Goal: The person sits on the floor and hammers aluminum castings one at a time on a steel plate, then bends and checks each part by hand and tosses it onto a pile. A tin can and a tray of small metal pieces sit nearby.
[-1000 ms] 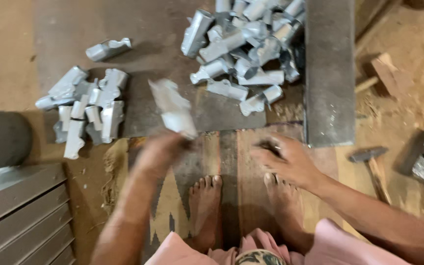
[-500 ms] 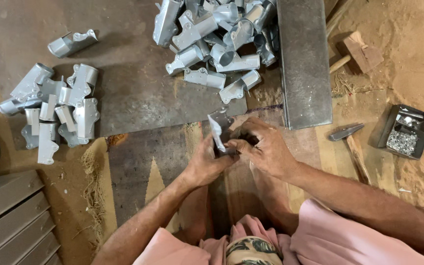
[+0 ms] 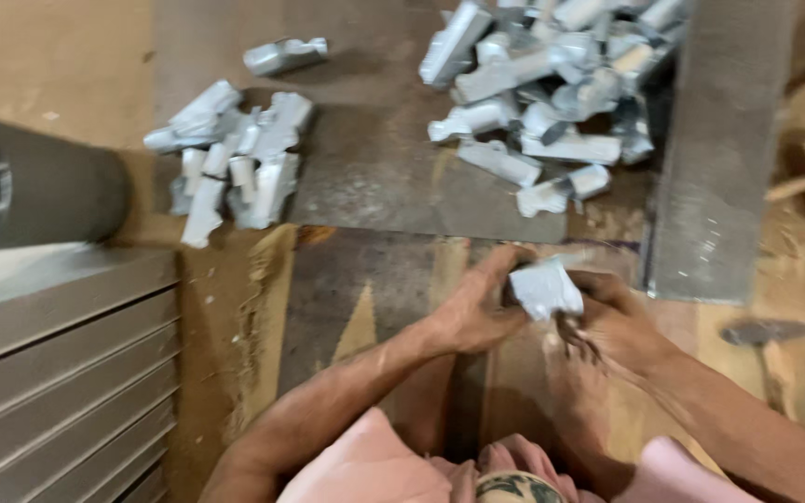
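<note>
Here, in the head view, both hands grip one silvery metal casting (image 3: pixel 544 287) at centre right of the frame: the left hand (image 3: pixel 473 307) steadies it, and the right hand (image 3: pixel 615 321) seems to work its underside with a small dark tool, so trimming looks under way. The casting is pale, blocky and blurred. Next it needs a firm hold.

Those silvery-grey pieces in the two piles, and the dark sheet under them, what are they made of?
The silvery-grey pieces look like cast metal, perhaps aluminium: dull, pale sheen, blocky hollow forms. The dark flat sheet seems to be steel plate: grey, matte, scuffed, with rusty patches. The hands hold one such piece.
</note>
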Available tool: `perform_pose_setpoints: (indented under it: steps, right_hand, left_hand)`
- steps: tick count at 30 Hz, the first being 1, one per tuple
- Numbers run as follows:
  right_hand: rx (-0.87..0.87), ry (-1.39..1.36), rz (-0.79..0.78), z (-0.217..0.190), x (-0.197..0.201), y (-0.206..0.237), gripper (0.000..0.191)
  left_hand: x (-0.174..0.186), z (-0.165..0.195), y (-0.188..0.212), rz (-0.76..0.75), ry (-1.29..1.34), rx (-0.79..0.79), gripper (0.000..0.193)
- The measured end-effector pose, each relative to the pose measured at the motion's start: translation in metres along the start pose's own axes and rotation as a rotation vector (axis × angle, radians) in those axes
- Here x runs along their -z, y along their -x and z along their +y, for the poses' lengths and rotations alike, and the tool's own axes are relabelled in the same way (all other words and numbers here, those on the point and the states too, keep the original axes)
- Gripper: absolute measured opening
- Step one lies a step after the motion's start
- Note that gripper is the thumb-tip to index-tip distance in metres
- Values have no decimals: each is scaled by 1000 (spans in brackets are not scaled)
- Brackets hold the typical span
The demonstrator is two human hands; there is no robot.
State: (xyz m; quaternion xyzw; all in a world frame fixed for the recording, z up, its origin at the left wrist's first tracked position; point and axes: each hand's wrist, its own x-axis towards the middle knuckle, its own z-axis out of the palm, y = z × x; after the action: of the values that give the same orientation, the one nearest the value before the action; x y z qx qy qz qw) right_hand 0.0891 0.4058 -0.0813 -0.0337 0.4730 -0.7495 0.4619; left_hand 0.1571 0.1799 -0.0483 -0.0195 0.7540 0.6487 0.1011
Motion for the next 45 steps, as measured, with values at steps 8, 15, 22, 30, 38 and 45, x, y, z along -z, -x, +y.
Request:
perform_pose_setpoints:
  steps: [8, 15, 22, 30, 38, 45]
  right_hand:
    - [-70, 466, 441, -67, -48, -34, 26]
    - [204, 536, 337, -101, -40, -27, 16]
    - [-16, 686, 251, -54, -29, -10, 22]
    - [66, 838, 286, -62, -33, -13, 22]
    - [432, 1018, 101, -52, -66, -14, 45]
    - [488, 1170, 124, -50, -64, -2, 28]
  left_hand:
    - [63, -56, -15, 120, -216, 56, 78]
    - [232, -85, 6, 841, -1113, 690, 74]
    - [258, -90, 21, 659, -1081, 895, 75]
    - [212, -81, 56, 678, 636, 574, 47]
    - [31, -12, 17, -58, 351, 151, 49]
    - [8, 11, 12, -126, 256, 186, 44]
